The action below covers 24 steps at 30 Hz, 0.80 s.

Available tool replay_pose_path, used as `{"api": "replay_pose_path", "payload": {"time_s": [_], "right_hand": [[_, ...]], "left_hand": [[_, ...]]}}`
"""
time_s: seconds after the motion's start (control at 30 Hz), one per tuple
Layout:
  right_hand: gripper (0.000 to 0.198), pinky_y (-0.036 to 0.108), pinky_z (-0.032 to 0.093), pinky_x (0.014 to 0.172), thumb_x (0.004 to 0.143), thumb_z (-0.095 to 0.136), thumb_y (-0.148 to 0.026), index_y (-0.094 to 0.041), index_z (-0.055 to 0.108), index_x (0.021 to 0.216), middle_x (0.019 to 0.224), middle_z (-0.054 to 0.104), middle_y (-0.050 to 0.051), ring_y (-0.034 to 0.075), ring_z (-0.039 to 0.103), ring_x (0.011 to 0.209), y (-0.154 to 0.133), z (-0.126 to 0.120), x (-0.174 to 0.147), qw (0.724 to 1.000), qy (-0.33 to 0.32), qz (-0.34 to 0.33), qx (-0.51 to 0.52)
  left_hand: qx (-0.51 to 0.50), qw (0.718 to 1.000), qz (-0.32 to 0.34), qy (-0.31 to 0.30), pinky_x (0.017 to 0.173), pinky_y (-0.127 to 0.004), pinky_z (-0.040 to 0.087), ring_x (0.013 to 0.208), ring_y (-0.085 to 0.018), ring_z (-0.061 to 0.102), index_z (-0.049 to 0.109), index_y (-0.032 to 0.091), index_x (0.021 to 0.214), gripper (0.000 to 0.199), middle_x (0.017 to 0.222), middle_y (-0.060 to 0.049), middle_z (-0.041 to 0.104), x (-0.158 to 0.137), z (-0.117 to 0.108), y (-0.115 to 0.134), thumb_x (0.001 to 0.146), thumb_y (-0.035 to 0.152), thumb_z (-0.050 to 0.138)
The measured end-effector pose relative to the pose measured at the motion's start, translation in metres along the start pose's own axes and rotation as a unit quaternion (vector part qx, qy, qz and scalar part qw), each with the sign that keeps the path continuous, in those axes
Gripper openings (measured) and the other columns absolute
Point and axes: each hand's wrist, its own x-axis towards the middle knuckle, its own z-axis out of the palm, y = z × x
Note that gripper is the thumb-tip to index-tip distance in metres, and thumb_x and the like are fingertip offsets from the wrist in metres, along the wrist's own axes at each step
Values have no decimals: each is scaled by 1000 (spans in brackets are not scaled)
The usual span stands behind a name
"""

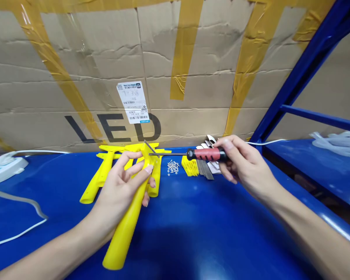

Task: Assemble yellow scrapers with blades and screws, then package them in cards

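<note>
My left hand (128, 177) is wrapped round a yellow plastic scraper handle (125, 229), tilted with its wide end toward me. A thin metal blade (149, 147) shows at the handle's top end. In my right hand (242, 159) is a screwdriver (207, 154) with a red and black grip, held level. Its shaft points left and the tip meets the top of the yellow handle; a screw there is too small to make out. Behind my left hand lie several more yellow handles (95, 182). A pile of small screws and nuts (172, 167) lies between the hands.
Right of the screws are yellow plastic pieces (189, 166), grey metal strips (204, 169) and white pieces (211, 139). A taped cardboard box (163, 58) stands behind the blue table (192, 233). A power strip (7, 171) with cables lies left; a blue metal frame (297, 66) rises right.
</note>
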Motion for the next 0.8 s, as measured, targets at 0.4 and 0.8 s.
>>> {"api": "replay_pose_path", "payload": {"time_s": [0.4, 0.8], "right_hand": [[27, 22, 40, 41, 100, 54, -50, -24, 61, 99, 65, 59, -4, 9, 53, 43, -5, 1, -5, 1000, -19, -10, -21], [30, 28, 50, 59, 90, 70, -48, -26, 58, 107, 76, 62, -2, 14, 61, 62, -8, -3, -2, 997, -68, 18, -19]], "left_hand": [[11, 1000, 6, 6, 41, -21, 45, 41, -12, 54, 43, 27, 108, 41, 66, 5, 65, 2, -4, -3, 84, 37, 75], [14, 1000, -5, 4, 41, -20, 45, 41, -11, 54, 42, 27, 106, 42, 66, 5, 65, 2, 2, -4, 84, 37, 75]]}}
